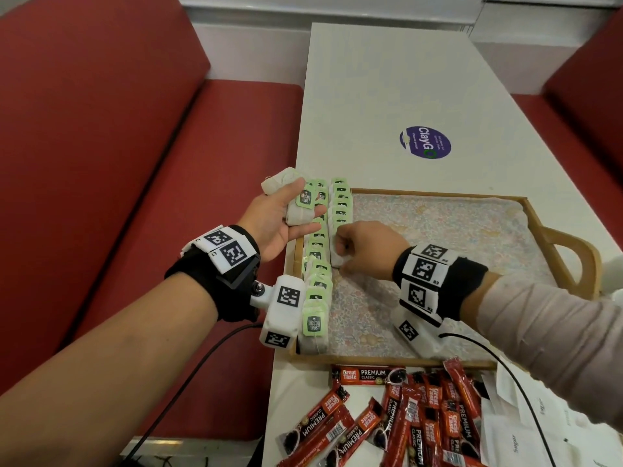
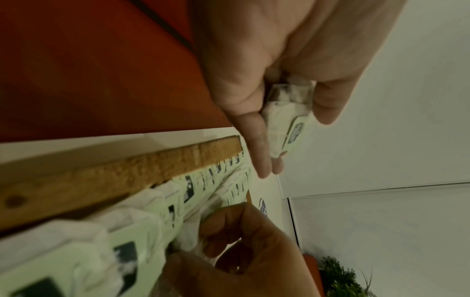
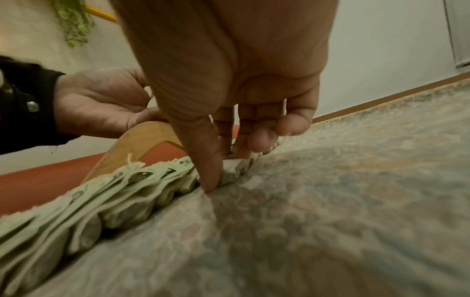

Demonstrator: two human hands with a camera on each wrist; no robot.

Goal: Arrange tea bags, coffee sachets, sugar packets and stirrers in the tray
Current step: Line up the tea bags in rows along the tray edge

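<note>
Right hand (image 1: 367, 251): curled, thumb and fingertips (image 3: 211, 180) pinching one tea bag (image 1: 337, 257) at the near end of the second row, pressing it down onto the floral liner (image 1: 438, 230) of the wooden tray (image 1: 573, 251). Left hand (image 1: 286, 217): palm up beside the tray's left rim, fingers loosely bent round a small clutch of spare tea bags (image 1: 300, 205), one more poking out past the fingertips. In the left wrist view, the same clutch (image 2: 287, 124) lodged between thumb and fingers, paper tag showing.

Two rows of tea bags (image 1: 317, 264) along the tray's left side, leaning overlapped like shingles, green tags uppermost; first row running the whole length, second only part way. Rest of the liner bare.

Handling, as a judgement: very light, soft paper pouches with loose filling, easily crushed or torn, tags on thin strings likely to snag a neighbour. Best taken by the pouch edges or just under the tag, gently, then slid in against the previous bag so the lean holds. Too firm a push likely to topple the row.

Outside the tray, on the white table (image 1: 404, 79): red coffee sachets (image 1: 404, 423) heaped at the near edge, white sugar packets (image 1: 526, 419) beside them, not yet placed. Stirrers not visible. Red bench seat (image 1: 118, 163) on the left.
</note>
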